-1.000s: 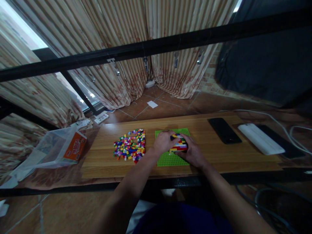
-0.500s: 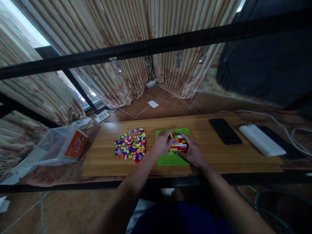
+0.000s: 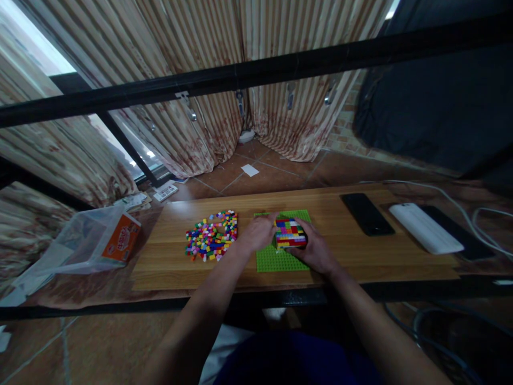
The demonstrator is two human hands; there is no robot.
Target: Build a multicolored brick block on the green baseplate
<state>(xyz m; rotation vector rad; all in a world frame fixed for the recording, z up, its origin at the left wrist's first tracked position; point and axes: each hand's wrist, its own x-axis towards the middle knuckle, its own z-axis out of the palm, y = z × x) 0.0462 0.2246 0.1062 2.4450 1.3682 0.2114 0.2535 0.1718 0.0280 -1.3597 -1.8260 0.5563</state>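
Build (image 3: 290, 232): many-coloured brick block, layered rows, located over the right half of the green baseplate (image 3: 280, 262), near that plate's right edge. Whether it is seated on the plate or held above: cannot tell.

Right hand (image 3: 318, 251): clamped on the build's right side, thumb toward the far right corner, fingers along the near edge. Left hand (image 3: 258, 233): at the build's left edge, fingertips close together; grip on it or on a single brick cannot be made out.

Baseplate lies mid-worktop (image 3: 331, 214), well inside front and back edges. Loose bricks (image 3: 210, 238): spread pile between baseplate and left edge. Phone (image 3: 367, 214), dark, slanted near the back right corner. White slab (image 3: 425, 228) along the right edge. Clear bin (image 3: 90, 240), orange label, beyond the left edge.
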